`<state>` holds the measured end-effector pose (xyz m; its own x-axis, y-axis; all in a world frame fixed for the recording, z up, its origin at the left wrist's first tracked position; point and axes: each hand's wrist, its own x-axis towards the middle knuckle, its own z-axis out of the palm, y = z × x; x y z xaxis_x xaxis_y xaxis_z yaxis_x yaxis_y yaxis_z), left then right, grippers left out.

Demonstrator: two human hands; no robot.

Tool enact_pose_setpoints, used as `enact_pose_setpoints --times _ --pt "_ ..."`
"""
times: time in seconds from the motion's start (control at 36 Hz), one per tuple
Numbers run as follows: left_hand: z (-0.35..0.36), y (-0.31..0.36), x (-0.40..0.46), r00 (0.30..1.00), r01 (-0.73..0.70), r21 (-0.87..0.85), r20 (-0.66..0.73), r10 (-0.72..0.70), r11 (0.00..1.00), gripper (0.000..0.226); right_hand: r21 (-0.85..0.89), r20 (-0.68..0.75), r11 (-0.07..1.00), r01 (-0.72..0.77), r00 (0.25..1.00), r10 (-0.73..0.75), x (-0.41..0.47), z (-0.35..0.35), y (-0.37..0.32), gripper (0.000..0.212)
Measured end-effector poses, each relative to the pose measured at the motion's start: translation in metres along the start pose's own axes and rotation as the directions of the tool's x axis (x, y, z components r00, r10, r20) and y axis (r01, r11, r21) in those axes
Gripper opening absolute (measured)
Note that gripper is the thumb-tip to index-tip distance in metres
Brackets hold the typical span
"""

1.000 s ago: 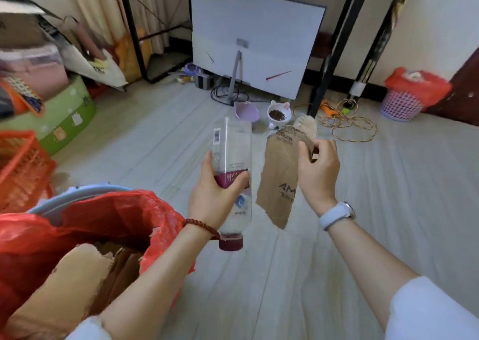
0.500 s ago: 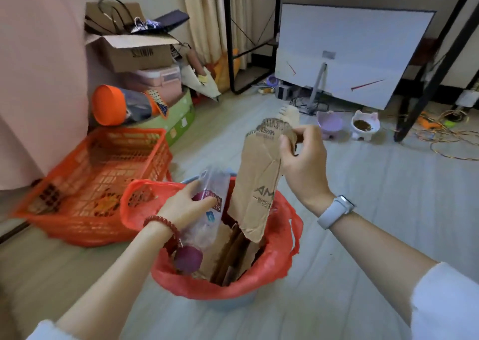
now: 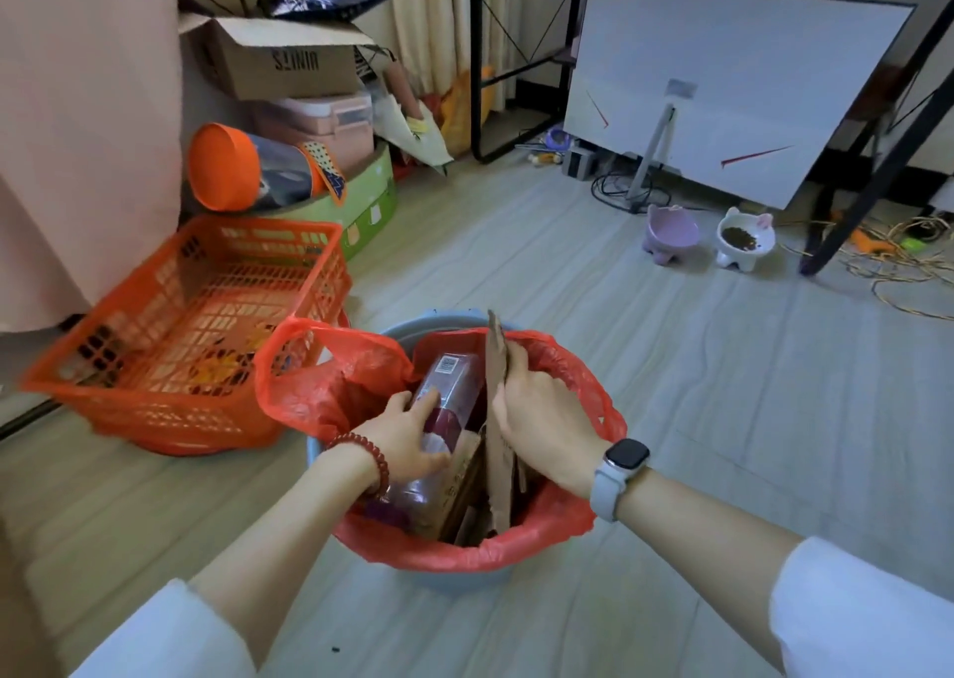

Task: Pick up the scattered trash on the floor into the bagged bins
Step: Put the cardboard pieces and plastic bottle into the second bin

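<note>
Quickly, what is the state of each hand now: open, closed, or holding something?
Left hand: grips the clear plastic bottle with dark red label inside the red-bagged grey bin.
Right hand: holds the brown cardboard piece upright in it.

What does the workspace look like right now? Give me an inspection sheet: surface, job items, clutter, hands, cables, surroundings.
Surface: pale plank floor; no loose trash seen near the bin.
Job's things: blue bin lined with a red bag; plastic bottle and cardboard piece both partly inside, over other cardboard.
Clutter: orange basket left of the bin; stacked boxes behind it.
Grippers: left hand has a grip on the bottle; right hand has a grip on the cardboard piece.
Cables: black leads under the white board; coiled cord at far right.
Surroundings: two pet bowls, curtain, black frame legs.
</note>
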<state>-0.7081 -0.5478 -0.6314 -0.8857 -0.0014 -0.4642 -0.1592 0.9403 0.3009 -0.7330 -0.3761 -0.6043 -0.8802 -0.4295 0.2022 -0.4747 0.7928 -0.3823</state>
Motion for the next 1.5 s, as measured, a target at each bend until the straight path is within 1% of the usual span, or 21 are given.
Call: enact_pose_setpoints --times 0.08,0.14,0.22,0.28,0.36,0.44,0.53,0.58,0.67,0.75,0.83,0.89,0.97,1.06,1.11,1.14,1.19,1.25,1.31,1.42,1.5 --pt "0.007 0.0 0.001 1.0 0.012 0.101 0.008 -0.013 0.995 0.085 -0.117 -0.127 0.989 0.091 0.986 -0.106 0.009 -0.007 -0.001 0.044" --pt "0.012 0.003 0.0 0.998 0.037 0.259 -0.058 -0.023 0.965 0.075 -0.173 -0.189 0.98 0.103 0.973 -0.135 0.013 -0.008 0.0 0.043" --pt "0.025 0.004 0.0 0.993 0.055 0.476 -0.117 0.001 0.878 0.051 -0.16 -0.14 0.983 0.088 0.984 -0.111 0.009 -0.003 0.002 0.041" --pt "0.033 0.002 0.001 0.993 0.073 0.493 -0.118 -0.016 0.867 0.046 -0.12 -0.082 0.989 0.082 0.992 -0.092 0.006 -0.002 0.004 0.039" --pt "0.03 -0.001 -0.001 0.973 0.081 0.512 -0.228 0.045 0.855 0.04 -0.068 -0.114 0.995 0.079 0.99 -0.086 0.008 -0.006 0.008 0.035" --pt "0.017 -0.004 -0.006 0.902 0.058 0.467 -0.402 0.154 0.882 0.035 -0.053 -0.158 0.997 0.053 0.986 -0.06 0.008 -0.014 0.008 0.028" --pt "0.002 -0.01 -0.011 0.765 0.045 0.418 -0.599 0.238 0.907 0.022 -0.005 -0.181 0.999 0.05 0.982 -0.05 0.006 -0.019 0.001 0.036" --pt "-0.003 -0.018 -0.012 0.7 0.061 0.385 -0.675 0.236 0.921 0.027 0.027 -0.191 0.998 0.058 0.98 -0.052 0.006 -0.021 -0.007 0.042" --pt "-0.007 -0.028 -0.011 0.746 0.109 0.371 -0.643 0.171 0.922 0.05 0.107 -0.238 0.99 0.088 0.969 -0.061 0.006 -0.02 -0.017 0.04" --pt "-0.006 -0.044 -0.006 0.84 0.201 0.265 -0.541 -0.027 0.943 0.067 0.392 -0.261 0.92 0.021 0.961 0.089 0.01 -0.021 -0.027 0.027" --pt "-0.008 -0.06 -0.001 0.875 0.173 0.106 -0.474 -0.103 0.979 0.063 0.618 -0.11 0.758 -0.206 0.933 0.343 0.022 -0.004 -0.024 0.028" --pt "-0.012 -0.063 -0.001 0.879 0.095 0.006 -0.469 -0.081 0.995 0.06 0.658 0.066 0.653 -0.375 0.892 0.446 0.026 0.017 -0.02 0.05" --pt "-0.012 -0.062 -0.002 0.848 0.113 0.023 -0.522 -0.085 0.993 0.055 0.59 0.281 0.64 -0.493 0.868 0.41 0.021 0.039 -0.02 0.083" --pt "-0.012 -0.059 -0.004 0.781 0.165 0.085 -0.619 -0.078 0.983 0.048 0.242 0.295 0.878 -0.412 0.894 0.338 0.015 0.036 -0.021 0.095" --pt "-0.013 -0.057 -0.005 0.714 0.156 0.083 -0.698 -0.054 0.984 0.037 -0.123 0.196 0.965 -0.232 0.947 0.253 0.018 0.021 -0.015 0.074" --pt "-0.014 -0.056 -0.004 0.668 0.151 0.09 -0.743 -0.035 0.984 0.029 -0.217 0.175 0.963 -0.16 0.964 0.199 0.019 0.012 -0.013 0.055" --pt "-0.018 -0.054 -0.002 0.608 0.141 0.111 -0.794 0.002 0.984 0.024 -0.301 0.14 0.949 -0.093 0.98 0.141 0.021 -0.003 -0.006 0.052" --pt "-0.022 -0.049 0.001 0.632 0.102 0.108 -0.775 0.019 0.989 0.034 -0.316 0.024 0.947 -0.064 0.997 0.076 0.02 -0.008 0.005 0.047" --pt "-0.026 -0.045 0.007 0.721 0.073 0.082 -0.693 0.004 0.994 0.049 -0.341 -0.06 0.94 0.032 0.997 -0.056 0.017 -0.006 0.017 0.038" --pt "-0.024 -0.04 0.021 0.876 0.072 0.013 -0.479 -0.058 0.997 0.06 -0.351 0.252 0.936 0.036 0.966 0.057 0.009 0.005 0.04 0.064" --pt "-0.022 -0.038 0.025 0.861 0.123 0.014 -0.498 -0.1 0.992 0.054 -0.24 0.303 0.971 -0.004 0.95 0.079 0.006 0.012 0.055 0.062"
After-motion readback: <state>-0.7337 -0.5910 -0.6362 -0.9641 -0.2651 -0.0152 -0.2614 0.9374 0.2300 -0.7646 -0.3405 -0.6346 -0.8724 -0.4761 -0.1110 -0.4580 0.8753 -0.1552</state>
